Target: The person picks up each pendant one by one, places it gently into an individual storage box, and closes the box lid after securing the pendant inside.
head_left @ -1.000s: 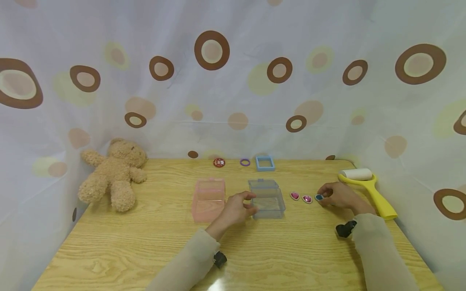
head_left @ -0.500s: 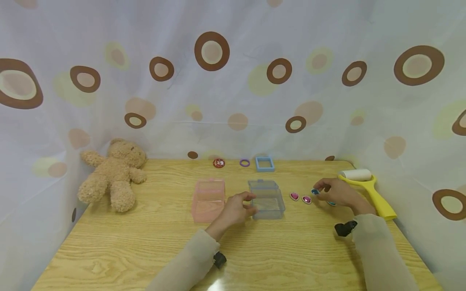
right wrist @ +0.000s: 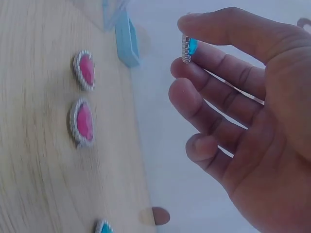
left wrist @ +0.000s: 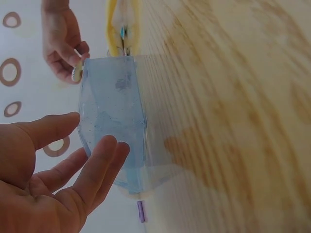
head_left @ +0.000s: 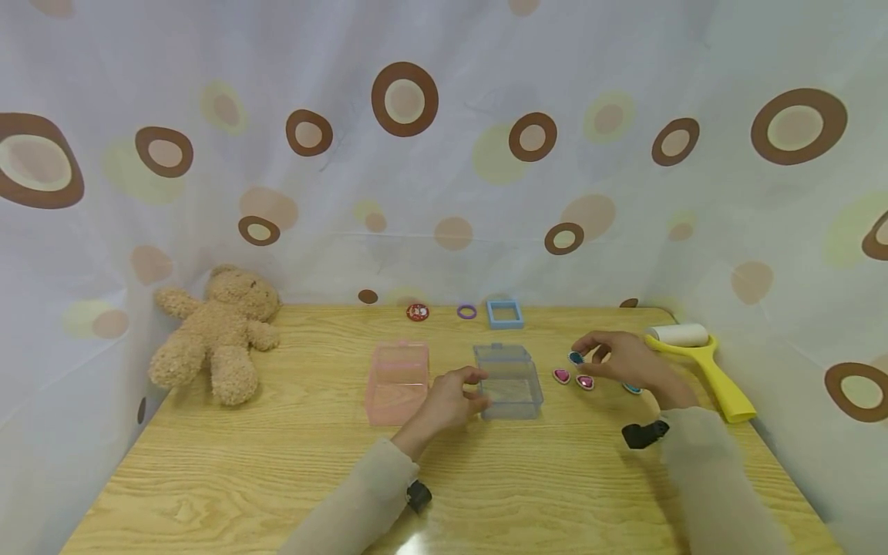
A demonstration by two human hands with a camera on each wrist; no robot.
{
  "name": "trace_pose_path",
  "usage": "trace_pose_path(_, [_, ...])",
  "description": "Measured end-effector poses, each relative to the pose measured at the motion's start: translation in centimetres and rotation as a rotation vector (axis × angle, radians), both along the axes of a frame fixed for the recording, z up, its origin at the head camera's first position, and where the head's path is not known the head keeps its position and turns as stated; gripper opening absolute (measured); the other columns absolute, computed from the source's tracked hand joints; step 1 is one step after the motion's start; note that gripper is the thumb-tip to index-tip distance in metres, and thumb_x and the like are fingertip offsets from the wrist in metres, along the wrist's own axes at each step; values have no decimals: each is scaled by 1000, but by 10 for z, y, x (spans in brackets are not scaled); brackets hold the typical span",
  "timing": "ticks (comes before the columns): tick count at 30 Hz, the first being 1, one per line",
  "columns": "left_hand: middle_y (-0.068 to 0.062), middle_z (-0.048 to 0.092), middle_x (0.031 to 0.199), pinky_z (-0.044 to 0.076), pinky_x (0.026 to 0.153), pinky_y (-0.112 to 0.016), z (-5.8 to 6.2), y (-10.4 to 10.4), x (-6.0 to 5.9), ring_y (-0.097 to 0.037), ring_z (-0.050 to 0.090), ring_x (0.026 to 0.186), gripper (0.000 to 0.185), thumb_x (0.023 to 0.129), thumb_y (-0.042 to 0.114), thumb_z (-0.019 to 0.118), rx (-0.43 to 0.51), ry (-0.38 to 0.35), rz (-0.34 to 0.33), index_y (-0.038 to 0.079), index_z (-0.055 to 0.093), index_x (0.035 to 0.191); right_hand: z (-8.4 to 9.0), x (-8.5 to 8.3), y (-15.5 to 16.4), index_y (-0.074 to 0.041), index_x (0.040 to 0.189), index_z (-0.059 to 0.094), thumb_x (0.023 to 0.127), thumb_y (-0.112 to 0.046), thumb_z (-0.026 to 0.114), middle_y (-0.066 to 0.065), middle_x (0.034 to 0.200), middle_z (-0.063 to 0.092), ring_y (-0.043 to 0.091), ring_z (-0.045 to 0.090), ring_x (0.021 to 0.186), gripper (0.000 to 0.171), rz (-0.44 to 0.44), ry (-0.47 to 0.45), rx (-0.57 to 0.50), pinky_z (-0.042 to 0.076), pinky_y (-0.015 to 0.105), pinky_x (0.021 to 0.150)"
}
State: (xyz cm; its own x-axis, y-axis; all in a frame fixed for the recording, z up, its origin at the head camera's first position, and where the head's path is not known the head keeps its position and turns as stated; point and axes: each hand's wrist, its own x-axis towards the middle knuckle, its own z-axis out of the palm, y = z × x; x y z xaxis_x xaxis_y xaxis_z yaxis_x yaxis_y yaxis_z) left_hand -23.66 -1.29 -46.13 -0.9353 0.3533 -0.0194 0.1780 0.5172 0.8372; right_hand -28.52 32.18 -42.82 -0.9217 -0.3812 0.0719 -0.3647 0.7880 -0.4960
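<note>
At the lower centre of the head view, the left hand (head_left: 451,397) had thumb and fingers apart at the clear grey-blue box (head_left: 519,391); contact, I could not tell. Right of centre lay 1 loose blue gem (head_left: 632,388) and 2 pink gems (head_left: 585,382). Just beyond them, the right hand (head_left: 620,358) pinched 1 lifted blue gem (head_left: 576,358). The step looked like transferring it; next seemed to call for a steady leftward shift and clean release

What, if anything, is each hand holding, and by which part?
The right hand pinches a blue gem by its edge, exact contact partly hidden. Beside the clear blue box, the left hand shows no grip.
</note>
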Motion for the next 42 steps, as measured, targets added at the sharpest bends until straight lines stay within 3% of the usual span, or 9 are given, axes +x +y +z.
trace_pose_path(5, [-18, 62, 134, 60, 83, -39, 1, 0, 0, -33, 70, 110, 42, 92, 16, 72, -1, -16, 4, 6, 62, 132, 5, 3, -19, -15, 114, 70, 89, -27, 77, 2, 95, 70, 11, 62, 79, 29, 55, -61, -69, 48, 26, 63])
trace_pose_path(8, [-17, 62, 136, 60, 83, -39, 2, 0, 1, -32, 69, 110, 42, 93, 16, 72, -6, -22, 5, 7, 61, 133, 5, 3, -30, -16, 115, 69, 89, -25, 76, 6, 90, 69, 19, 62, 70, 29, 70, -130, -113, 48, 27, 58])
trace_pose_path(12, [-18, 62, 136, 60, 80, -36, 3, 0, 1, -31, 70, 109, 43, 92, 15, 72, -3, -18, 4, 5, 61, 133, 1, 0, -42, -19, 115, 69, 89, -28, 76, 7, 98, 67, 20, 59, 63, 28, 104, -169, -137, 47, 29, 48])
trace_pose_path(14, [-18, 62, 136, 60, 78, -35, 2, 1, 2, -31, 71, 108, 43, 92, 14, 72, -1, -14, 5, 4, 61, 133, -3, -2, -46, -20, 115, 69, 89, -29, 76, 5, 104, 66, 15, 59, 69, 28, 130, -159, -138, 47, 28, 47])
trace_pose_path(17, [-18, 62, 136, 60, 77, -34, 2, 1, 2, -30, 71, 108, 43, 92, 14, 72, -5, -11, 9, 5, 61, 132, -9, -4, -52, -20, 115, 69, 89, -30, 76, 3, 107, 67, 11, 62, 78, 28, 169, -126, -122, 51, 27, 57])
trace_pose_path(21, [-16, 63, 136, 60, 78, -34, 1, 2, 2, -30, 71, 108, 42, 91, 14, 73, -12, -13, 17, 6, 62, 131, -13, -6, -60, -21, 115, 69, 90, -28, 75, 0, 108, 69, 8, 64, 77, 26, 202, -108, -90, 54, 25, 70])
trace_pose_path(34, [-17, 63, 135, 60, 79, -35, 1, 1, 3, -30, 71, 108, 42, 91, 13, 73, 4, -15, 19, 6, 63, 131, -16, -7, -78, -20, 112, 71, 88, -24, 76, 0, 105, 69, 8, 54, 60, 24, 234, -130, -11, 48, 25, 55])
trace_pose_path(42, [-16, 62, 137, 60, 79, -35, 1, 0, 3, -30, 71, 108, 43, 91, 14, 73, 15, -16, 13, 6, 62, 132, -20, -5, -88, -20, 107, 73, 86, -23, 78, -4, 100, 71, 9, 57, 71, 22, 271, -83, 56, 48, 24, 62])
